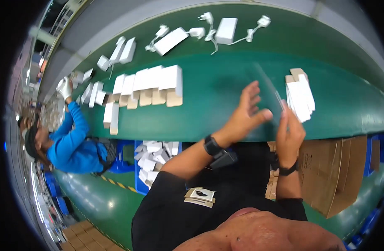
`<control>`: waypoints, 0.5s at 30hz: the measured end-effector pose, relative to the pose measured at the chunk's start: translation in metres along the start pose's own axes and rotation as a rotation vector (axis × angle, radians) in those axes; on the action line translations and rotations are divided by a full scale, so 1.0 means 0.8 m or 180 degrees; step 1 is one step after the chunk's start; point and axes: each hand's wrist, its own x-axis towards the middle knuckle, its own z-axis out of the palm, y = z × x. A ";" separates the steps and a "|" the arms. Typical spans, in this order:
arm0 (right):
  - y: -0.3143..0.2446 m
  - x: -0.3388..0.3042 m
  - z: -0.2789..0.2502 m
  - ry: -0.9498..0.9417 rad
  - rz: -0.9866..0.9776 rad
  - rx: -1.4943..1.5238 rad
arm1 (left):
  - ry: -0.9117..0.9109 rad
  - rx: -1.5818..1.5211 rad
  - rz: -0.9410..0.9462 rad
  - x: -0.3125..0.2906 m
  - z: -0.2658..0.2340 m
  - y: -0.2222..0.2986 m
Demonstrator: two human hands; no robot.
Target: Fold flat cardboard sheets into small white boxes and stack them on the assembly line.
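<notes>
My right hand (290, 131) pinches the near end of a thin flat piece (269, 83), which tilts up and away to the left. Motion blurs that piece and it shows nearly edge-on, so I cannot tell its kind. Left of it, my left hand (243, 115) is raised above the green table (213, 113), fingers apart and holding nothing. Just beyond my right hand lies a stack of flattened white cartons (299, 98) with brown inner flaps. A row of white folded boxes (152, 83) with open brown flaps stands to the left.
White chargers with cables (208, 31) and white boxes (226, 31) lie along the far side. At left, a co-worker in a blue top (75, 144) reaches over the table with a gloved hand (65, 88). Below the table edge are a blue bin of white boxes (152, 163) and a large cardboard carton (325, 175).
</notes>
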 end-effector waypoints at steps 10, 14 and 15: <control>-0.066 -0.069 -0.038 -0.0888 0.0785 0.3135 | -0.1332 -0.0423 -0.0111 -0.147 -0.052 0.018; -0.026 -0.046 -0.062 -0.2912 0.1329 0.1832 | -0.1641 -0.0292 -0.0460 -0.180 -0.050 0.026; -0.015 -0.046 -0.059 -0.3178 0.1083 0.1969 | -0.1412 -0.0372 -0.0601 -0.183 -0.052 0.026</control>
